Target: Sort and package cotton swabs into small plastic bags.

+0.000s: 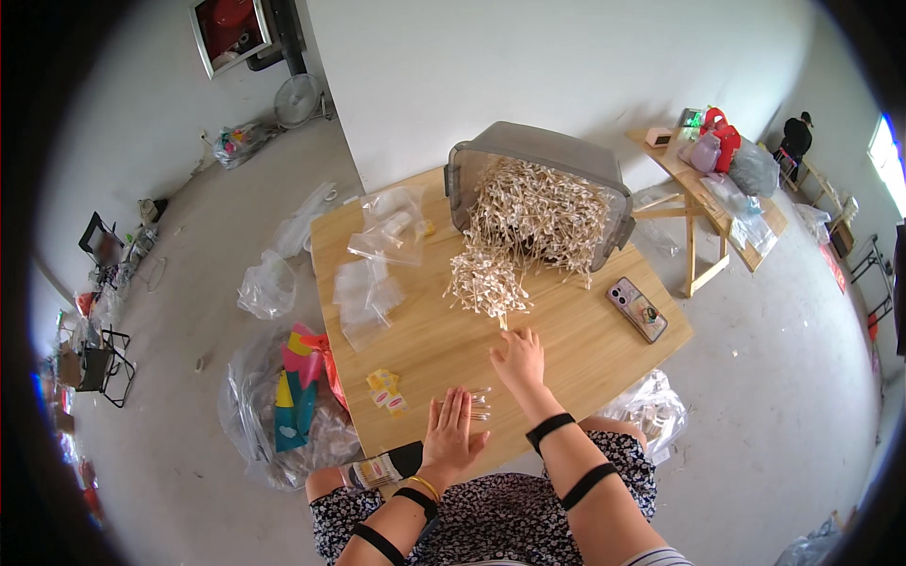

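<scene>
A heap of cotton swabs (486, 281) spills from a grey plastic tub (538, 141) tipped on its side at the table's far edge. My right hand (519, 363) reaches toward the heap's near edge, fingers apart, with one or two swabs at its fingertips; no firm hold shows. Lower left, my left hand (451, 432) lies flat and open on the table near its front edge. Beside its fingers is a small row of loose swabs (479, 406), partly covered by the hand. Small yellow-and-white labels (385, 390) lie left of it.
Clear plastic bags (368, 297) lie on the left of the wooden table (439, 354), and a phone (637, 308) on the right. A filled clear package (376, 470) rests at my lap. Large plastic bags (250, 415) stand left of the table. A second table (698, 189) stands at far right.
</scene>
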`<state>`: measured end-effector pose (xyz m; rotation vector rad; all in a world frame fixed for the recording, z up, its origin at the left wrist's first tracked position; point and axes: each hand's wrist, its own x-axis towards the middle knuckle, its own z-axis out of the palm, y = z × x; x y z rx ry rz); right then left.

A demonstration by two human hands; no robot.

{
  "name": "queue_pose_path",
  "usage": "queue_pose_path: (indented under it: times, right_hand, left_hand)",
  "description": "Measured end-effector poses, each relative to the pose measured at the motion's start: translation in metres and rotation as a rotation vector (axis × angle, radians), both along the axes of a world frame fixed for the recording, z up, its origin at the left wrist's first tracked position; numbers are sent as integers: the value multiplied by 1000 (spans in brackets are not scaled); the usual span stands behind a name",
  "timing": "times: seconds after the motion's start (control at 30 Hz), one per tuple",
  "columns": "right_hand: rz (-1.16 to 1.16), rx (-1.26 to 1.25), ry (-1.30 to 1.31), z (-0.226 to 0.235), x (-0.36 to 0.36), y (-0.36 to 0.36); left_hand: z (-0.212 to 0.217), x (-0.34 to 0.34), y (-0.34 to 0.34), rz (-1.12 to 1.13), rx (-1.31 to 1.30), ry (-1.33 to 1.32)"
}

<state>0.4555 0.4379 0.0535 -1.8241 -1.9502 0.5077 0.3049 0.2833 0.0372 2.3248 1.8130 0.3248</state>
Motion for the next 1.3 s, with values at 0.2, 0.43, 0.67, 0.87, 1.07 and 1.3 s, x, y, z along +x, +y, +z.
queue_pose_path:
  times: [0.2, 0.43, 0.67, 0.87, 1.07, 1.3]
  right_hand:
    - [157, 92, 77, -15, 39, -46]
    - [145, 157, 84, -9, 17, -3]
    - [67, 24, -23, -8, 11, 18]
    - [197, 22, 43, -30, 58, -15]
    - [243, 86, 315, -15, 47, -28]
    - [88, 136, 107, -11, 0, -29]
  left_hand:
    - [7, 1, 2, -7, 30, 24]
    - [2, 2, 2, -5, 34, -45]
    - [-1, 2, 1, 6, 19, -3]
    - [3, 1, 1, 11, 26, -13]
    - [4, 0, 0, 11, 52, -51]
    - [4, 2, 0, -31, 55, -8]
